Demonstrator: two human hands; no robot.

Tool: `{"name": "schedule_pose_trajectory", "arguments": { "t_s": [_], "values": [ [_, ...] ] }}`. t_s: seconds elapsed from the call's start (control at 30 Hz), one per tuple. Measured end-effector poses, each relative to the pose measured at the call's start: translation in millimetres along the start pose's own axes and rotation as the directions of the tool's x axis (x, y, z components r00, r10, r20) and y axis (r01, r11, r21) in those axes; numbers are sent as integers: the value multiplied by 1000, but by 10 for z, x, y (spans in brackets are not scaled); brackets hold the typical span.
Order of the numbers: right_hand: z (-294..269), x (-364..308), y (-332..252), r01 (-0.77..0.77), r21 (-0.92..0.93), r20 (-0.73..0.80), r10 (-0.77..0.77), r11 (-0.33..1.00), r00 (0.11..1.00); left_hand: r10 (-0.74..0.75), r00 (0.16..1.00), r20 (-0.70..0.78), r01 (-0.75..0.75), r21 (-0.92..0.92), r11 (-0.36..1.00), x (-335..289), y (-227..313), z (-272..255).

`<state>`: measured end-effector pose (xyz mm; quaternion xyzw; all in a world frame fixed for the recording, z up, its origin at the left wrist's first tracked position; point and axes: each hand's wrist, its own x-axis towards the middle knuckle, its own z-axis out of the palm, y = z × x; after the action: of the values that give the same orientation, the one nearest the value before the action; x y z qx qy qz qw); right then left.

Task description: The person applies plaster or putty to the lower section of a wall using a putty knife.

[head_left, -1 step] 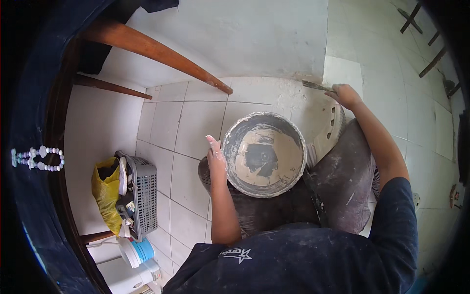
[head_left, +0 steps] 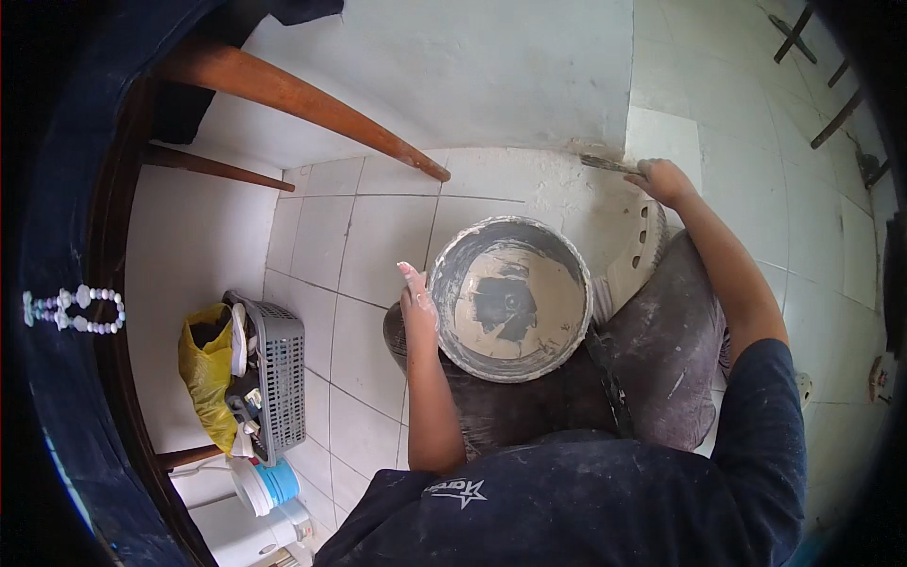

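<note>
A round grey bucket sits in front of my lap, its inside smeared with pale, wet plaster. My left hand lies along the bucket's left side, fingers stretched out and whitened with plaster. Out to the far right, my right hand is closed around the handle of a putty knife. The knife's blade points left, close to the foot of the white wall near its corner. Part of the handle is hidden by my fingers.
Plaster smears mark the floor tiles by the wall. A pale clog is on my foot right of the bucket. Wooden furniture legs slant in at upper left. A grey basket, yellow bag and white-blue bucket stand left.
My right hand and the putty knife have shifted very slightly to the left. My left hand and the bucket look unchanged.
</note>
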<state>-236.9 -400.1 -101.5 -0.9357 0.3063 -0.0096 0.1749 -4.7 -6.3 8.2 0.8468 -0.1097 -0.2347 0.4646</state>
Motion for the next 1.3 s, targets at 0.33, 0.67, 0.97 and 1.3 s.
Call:
{"name": "schedule_pose_trajectory", "arguments": {
  "t_s": [0.33,0.67,0.97,1.3],
  "values": [
    [282,123,105,-116,-41,-104,112,992,988,-16,999,-49,14,-36,999,75,-11,39],
    [58,-303,359,-184,-102,-177,164,978,970,73,988,-136,-72,14,997,112,-151,44],
    [-103,-338,95,7,-122,-111,-20,992,994,32,995,-94,-29,34,999,-15,50,2],
    [-122,-283,461,-134,-97,-156,117,986,981,36,998,-45,-38,-52,998,48,-69,17]
  ]
}}
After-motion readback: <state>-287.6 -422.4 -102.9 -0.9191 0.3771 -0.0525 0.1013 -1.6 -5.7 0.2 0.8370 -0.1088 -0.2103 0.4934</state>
